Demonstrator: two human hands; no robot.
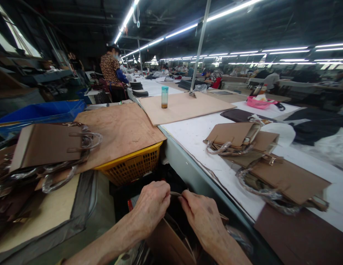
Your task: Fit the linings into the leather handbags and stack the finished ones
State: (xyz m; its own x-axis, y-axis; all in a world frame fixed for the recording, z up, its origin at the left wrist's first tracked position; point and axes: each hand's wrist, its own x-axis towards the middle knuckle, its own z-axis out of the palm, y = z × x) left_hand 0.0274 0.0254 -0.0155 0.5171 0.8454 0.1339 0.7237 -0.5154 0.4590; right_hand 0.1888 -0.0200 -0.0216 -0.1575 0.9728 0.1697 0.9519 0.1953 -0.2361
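My left hand point(154, 202) is closed, its fingers pinching one end of a thin brown strap point(175, 194). The other end runs into my right hand point(201, 213), whose thumb and fingers are also pressed together. A short arched stretch of the strap shows between the two hands. Below them is a tan handbag point(170, 244), tilted and partly covered by my forearms. Whether the strap joins this bag is hidden. Plastic-wrapped material shows beneath my right wrist.
Tan handbags with wrapped handles lie on the right table point(290, 176) and at left point(52, 143). A yellow crate point(132, 162) under a wooden board point(121, 129), a blue bin point(41, 114), a bottle point(164, 97) and a pole point(200, 44) stand ahead. A person point(112, 70) stands farther back.
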